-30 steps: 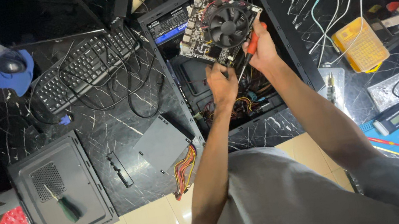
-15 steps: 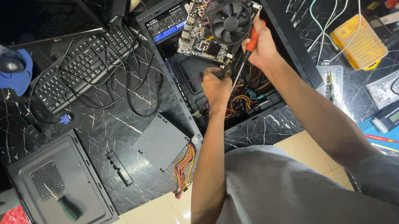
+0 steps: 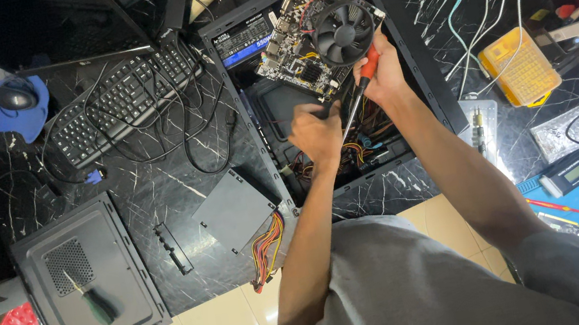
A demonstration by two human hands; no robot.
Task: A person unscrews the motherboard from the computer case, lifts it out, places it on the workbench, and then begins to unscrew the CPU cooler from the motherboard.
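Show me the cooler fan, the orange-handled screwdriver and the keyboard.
cooler fan (image 3: 344, 33), head view, on its hub
orange-handled screwdriver (image 3: 366, 66), head view, on its handle
keyboard (image 3: 121, 105), head view, on its keys

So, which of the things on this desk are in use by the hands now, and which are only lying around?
In use:
- left hand, inside the open computer case
- right hand, holding the red-handled screwdriver
- motherboard with fan, tilted over the case

Lying about:
- keyboard
- mouse
- side panel with a green screwdriver
- power supply
- yellow parts box
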